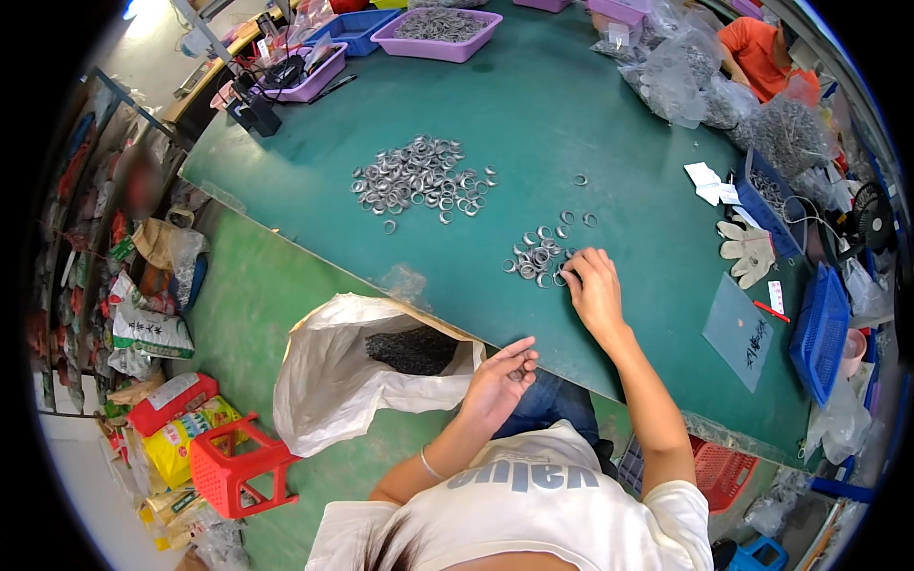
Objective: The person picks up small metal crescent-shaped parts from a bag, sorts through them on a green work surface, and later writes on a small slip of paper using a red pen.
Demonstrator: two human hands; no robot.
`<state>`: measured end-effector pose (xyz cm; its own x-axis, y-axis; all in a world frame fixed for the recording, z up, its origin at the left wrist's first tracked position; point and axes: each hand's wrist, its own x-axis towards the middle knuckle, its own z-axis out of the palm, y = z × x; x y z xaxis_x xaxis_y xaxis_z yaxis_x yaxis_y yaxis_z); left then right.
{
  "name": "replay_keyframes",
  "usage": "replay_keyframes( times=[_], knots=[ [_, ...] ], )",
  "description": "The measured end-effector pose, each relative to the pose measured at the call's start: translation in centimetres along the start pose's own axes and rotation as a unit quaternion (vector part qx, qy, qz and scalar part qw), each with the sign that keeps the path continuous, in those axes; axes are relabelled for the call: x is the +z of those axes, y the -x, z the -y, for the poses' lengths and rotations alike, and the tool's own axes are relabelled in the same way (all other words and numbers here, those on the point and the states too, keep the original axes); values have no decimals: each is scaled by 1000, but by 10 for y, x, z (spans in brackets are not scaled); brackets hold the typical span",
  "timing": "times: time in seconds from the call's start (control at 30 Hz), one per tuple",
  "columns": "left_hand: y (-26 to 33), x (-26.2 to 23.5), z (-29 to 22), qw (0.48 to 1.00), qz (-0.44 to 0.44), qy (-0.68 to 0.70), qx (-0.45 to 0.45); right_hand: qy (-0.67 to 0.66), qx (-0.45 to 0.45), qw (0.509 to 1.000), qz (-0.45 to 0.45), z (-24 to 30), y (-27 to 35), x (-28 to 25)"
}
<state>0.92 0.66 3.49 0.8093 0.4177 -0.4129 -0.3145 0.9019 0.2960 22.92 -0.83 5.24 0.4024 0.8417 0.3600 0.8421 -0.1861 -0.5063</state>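
A small pile of grey metal rings [539, 253] lies on the green table near its front edge. My right hand [596, 290] reaches to the right side of this pile, its thumb and fingertips pinched on a ring there. A larger heap of similar rings [419, 171] is farther back and to the left. My left hand [497, 383] is held at the table's front edge with its fingers curled; a grey metal ring shows partly between them. Just left of that hand hangs an open white sack [324, 381] with dark small pieces inside.
Purple tray [440, 52] of metal parts and blue tray [352, 33] stand at the back. On the right are bags of parts [676, 81], a glove [747, 249], a blue basket [821, 333] and another person [757, 52]. A red stool [243, 466] stands lower left.
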Motion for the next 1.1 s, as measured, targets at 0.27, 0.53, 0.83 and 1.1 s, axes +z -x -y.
replay_keyframes(
  times=[0.27,0.53,0.83,1.1],
  knots=[
    [-5,9,-6,998,-30,40,45,-231,-117,951,169,62,35,-25],
    [26,-50,-41,896,-228,-188,332,16,-27,998,45,19,17,-7],
    [35,-22,-29,965,-101,-163,178,-140,11,984,112,48,31,-14],
    [8,1,0,992,103,36,-66,-105,-10,993,-53,22,-15,0]
  ],
)
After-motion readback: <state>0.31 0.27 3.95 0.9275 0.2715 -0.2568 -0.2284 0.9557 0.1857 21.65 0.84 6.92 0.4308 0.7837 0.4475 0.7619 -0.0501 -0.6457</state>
